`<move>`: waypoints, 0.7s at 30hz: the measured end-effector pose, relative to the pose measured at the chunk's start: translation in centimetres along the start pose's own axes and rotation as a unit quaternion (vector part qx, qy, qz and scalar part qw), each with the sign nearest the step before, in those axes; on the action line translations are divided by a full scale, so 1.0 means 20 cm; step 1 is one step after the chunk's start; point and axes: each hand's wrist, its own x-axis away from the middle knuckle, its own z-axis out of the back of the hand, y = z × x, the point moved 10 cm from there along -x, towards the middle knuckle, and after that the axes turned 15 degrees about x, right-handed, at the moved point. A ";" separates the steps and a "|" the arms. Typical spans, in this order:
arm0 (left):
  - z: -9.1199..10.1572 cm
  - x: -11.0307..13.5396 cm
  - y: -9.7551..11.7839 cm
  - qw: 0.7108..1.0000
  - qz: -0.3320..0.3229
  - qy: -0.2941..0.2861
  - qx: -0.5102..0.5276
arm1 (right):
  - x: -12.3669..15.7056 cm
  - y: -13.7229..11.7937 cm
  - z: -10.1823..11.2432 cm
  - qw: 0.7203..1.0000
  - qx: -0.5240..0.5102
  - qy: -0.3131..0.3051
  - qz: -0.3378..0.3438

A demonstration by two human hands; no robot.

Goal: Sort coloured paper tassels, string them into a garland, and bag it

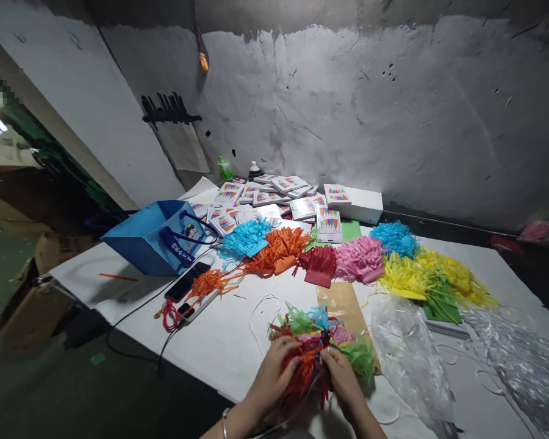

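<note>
My left hand (274,373) is closed on an orange paper tassel (307,364) near the front edge of the table. Close by on its right, my right hand (341,373) pinches at the same bunch, thumb and finger together beside a dark strip; the exact piece between them is hard to make out. Around the fingers spreads a bunch of tissue-paper tassels in several colours, with light green strands (357,356) to the right and blue ones (319,317) on top. A thin white string (261,303) loops on the table to the left of it. Under the bunch lies a brown paper sheet (343,302).
Fringed paper bundles, such as orange (279,247), pink (359,259) and yellow (405,274), form a row behind. Further back lie printed packets (265,198). A blue bag (150,238), phone (187,281) and cables are left; clear plastic bags (407,360) are right.
</note>
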 end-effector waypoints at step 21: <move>0.20 -0.48 0.28 0.959 -0.147 -0.124 -0.209 | 0.55 0.26 0.88 0.992 -0.095 0.043 -0.067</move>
